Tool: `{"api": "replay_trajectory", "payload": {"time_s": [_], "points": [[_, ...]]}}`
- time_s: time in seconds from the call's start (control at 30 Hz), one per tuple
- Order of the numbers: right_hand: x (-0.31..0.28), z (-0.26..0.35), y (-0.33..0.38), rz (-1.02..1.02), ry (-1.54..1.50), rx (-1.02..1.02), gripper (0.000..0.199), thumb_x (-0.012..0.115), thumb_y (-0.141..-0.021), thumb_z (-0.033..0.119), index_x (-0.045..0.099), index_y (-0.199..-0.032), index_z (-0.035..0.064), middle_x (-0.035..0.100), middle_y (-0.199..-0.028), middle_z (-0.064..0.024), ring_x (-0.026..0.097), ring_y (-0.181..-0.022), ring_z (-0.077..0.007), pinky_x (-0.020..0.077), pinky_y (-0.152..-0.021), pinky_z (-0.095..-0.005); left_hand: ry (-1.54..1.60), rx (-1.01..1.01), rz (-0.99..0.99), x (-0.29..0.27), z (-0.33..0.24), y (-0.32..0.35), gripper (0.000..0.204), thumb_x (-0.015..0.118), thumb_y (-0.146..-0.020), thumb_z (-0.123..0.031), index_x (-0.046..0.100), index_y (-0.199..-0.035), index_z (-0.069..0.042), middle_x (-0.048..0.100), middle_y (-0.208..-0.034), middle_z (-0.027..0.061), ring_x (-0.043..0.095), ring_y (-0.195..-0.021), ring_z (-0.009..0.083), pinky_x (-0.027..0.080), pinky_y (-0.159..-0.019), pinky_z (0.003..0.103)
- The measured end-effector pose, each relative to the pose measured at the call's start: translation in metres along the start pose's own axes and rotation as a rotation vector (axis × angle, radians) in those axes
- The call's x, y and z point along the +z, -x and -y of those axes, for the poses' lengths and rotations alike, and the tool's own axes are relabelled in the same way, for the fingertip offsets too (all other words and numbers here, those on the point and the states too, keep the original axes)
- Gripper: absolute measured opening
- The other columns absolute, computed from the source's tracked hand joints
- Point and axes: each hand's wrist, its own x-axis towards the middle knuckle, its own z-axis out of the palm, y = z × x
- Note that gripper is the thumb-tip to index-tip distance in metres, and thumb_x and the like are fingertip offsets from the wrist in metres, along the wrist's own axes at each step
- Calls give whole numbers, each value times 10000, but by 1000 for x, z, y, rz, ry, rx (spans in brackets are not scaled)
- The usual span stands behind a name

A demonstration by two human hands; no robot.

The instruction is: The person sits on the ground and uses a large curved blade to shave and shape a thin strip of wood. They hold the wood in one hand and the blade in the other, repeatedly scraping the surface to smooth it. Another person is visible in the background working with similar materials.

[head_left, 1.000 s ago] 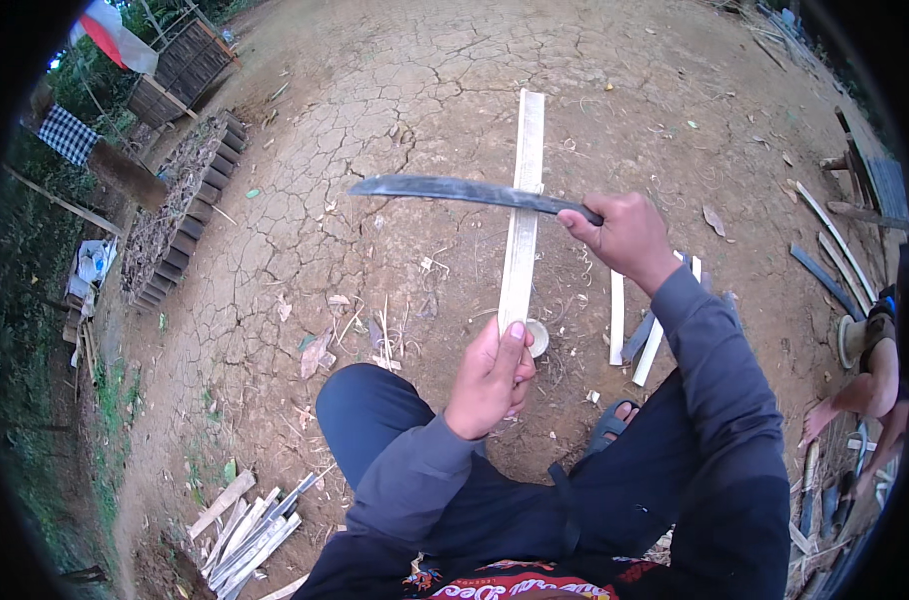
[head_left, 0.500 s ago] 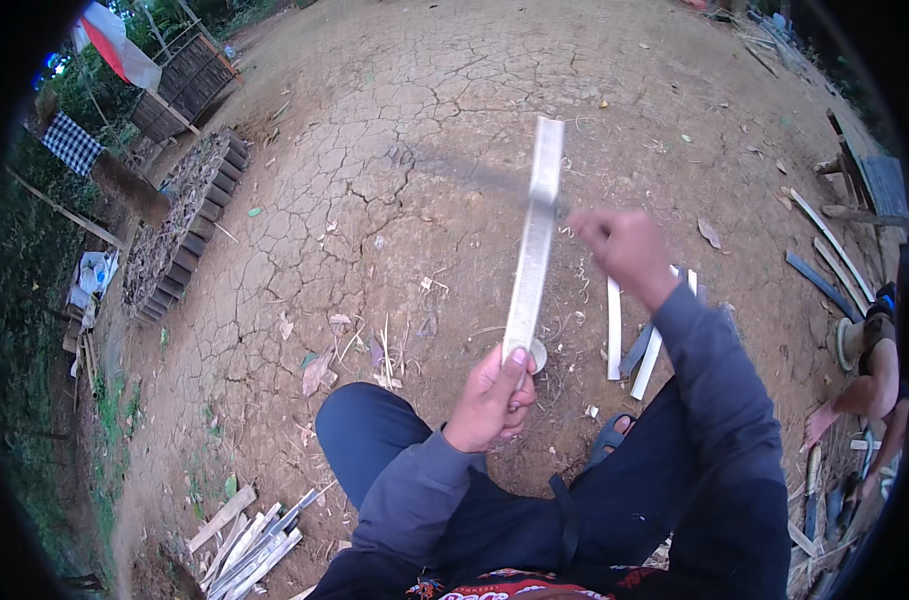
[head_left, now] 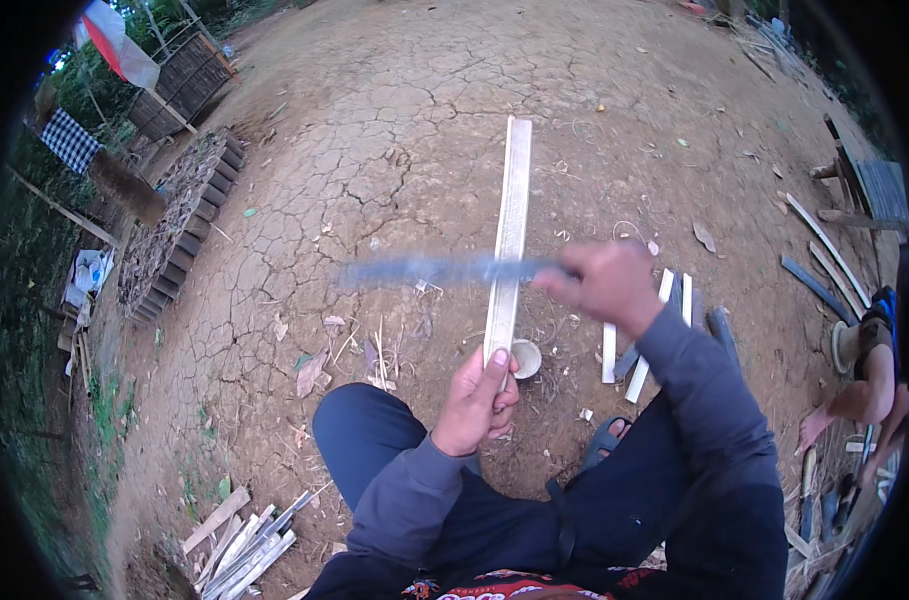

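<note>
My left hand (head_left: 480,405) grips the near end of a long pale bamboo slat (head_left: 511,225) that points away from me over cracked dry ground. My right hand (head_left: 605,285) holds the handle of a long dark blade (head_left: 430,270). The blade lies crosswise over the middle of the slat and is blurred by motion. A small round cut bamboo stub (head_left: 526,357) stands just right of my left hand.
Several short cut slats (head_left: 640,345) lie on the ground under my right forearm. A pile of thin sticks (head_left: 245,540) sits at lower left. Stacked dark tiles (head_left: 170,235) and a wooden crate (head_left: 190,75) stand at left. Another person's hand (head_left: 865,395) shows at right.
The slat was lifted more upright, then came back down lower. The blade swung down from a raised crosswise position onto the middle of the slat.
</note>
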Motion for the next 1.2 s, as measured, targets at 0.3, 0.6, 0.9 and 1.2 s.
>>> {"api": "replay_trajectory", "payload": {"time_s": [0.3,0.6,0.9,1.2], "points": [[22,51,16,8,-91,-170,593,673,-803,612,569,-610,61,577,-554,-94,608,-478,-282,487,-483,-385,-29,138,-157,-10,9,-17,227,446,-1043,-272,523,-985,-66,521,-769,37,432,-477,82,369,-422,233],[-3,42,8,26,-231,-37,639,630,-834,640,588,-619,40,592,-577,-139,636,-540,-317,485,-526,-420,-189,108,-178,6,-44,-36,325,523,-982,-164,541,-1302,-110,510,-758,-40,440,-595,29,353,-502,202],[-8,31,15,-101,-136,-120,678,609,-784,717,532,-562,81,518,-499,-89,564,-458,-298,420,-490,-382,-801,523,-190,7,4,-55,283,438,-1015,-209,535,-819,-29,492,-618,-10,451,-525,64,367,-463,263],[1,-25,-3,-158,81,86,734,513,-815,782,624,-581,95,573,-509,-84,603,-466,-235,450,-447,-377,-606,337,-179,24,-7,-55,296,478,-1042,-312,484,-874,-69,440,-618,-35,381,-461,29,305,-392,223]]}}
